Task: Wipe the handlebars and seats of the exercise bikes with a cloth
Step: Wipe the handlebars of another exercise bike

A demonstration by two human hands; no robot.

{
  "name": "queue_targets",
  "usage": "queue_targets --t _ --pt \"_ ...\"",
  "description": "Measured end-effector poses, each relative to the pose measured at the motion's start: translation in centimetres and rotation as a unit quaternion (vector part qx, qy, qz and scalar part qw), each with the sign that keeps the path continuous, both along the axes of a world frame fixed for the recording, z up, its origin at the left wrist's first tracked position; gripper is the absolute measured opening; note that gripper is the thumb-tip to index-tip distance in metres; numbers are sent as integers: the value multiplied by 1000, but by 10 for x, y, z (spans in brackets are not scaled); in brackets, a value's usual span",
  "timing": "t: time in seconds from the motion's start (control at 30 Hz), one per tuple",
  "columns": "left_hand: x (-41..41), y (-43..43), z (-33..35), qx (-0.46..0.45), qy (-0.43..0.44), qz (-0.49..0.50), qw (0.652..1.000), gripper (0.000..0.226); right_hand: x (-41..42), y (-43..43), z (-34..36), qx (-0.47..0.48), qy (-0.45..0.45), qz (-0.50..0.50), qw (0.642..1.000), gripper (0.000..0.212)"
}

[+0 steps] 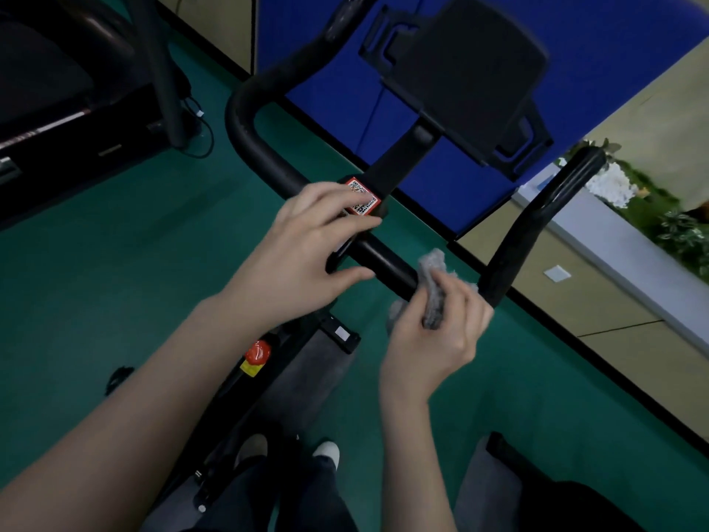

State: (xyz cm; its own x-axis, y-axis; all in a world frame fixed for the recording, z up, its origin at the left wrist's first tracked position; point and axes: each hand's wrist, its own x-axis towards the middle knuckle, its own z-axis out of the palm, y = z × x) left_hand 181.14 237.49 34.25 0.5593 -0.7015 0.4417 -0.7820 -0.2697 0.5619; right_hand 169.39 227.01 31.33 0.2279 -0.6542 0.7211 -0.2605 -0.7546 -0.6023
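Up close, the left hand (303, 255) curls round the handlebar (387, 263) beside a sticker (360, 197). The right hand (433, 339) pinches a cloth (432, 274) against it.

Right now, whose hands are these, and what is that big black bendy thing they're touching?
The camera sits on a person's head and looks down, so these are that person's own hands. The black bendy thing is the handlebar of an exercise bike. The left hand holds its middle, beside a red sticker. The right hand pinches a grey cloth against the bar to wipe it. Underneath is green floor.
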Motion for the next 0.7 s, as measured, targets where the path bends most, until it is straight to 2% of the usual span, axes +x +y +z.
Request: queue_targets --t 0.13,0.27,0.33,0.43,0.53,0.63,0.7 --pt "-4 -16 -6 12 -31 -32 999 51 2 3 8 -15 60 57 996 11" --pt "1 -19 -12 21 -32 -41 998 48 -10 -18 21 24 87 8 996 7" --pt "2 -18 -13 14 -26 -41 999 52 -5 -21 32 59 134 16 989 9" --pt "4 -18 -14 -7 -10 -36 999 59 15 -27 50 144 244 87 955 9" --pt "3 -18 -13 -8 -12 -33 999 54 39 -37 66 221 320 157 908 10" --pt "3 -17 -13 -3 -16 -37 999 47 48 -49 72 230 393 195 869 9" --pt "4 -17 -13 -1 -22 -38 999 45 39 -56 73 202 427 200 858 11"
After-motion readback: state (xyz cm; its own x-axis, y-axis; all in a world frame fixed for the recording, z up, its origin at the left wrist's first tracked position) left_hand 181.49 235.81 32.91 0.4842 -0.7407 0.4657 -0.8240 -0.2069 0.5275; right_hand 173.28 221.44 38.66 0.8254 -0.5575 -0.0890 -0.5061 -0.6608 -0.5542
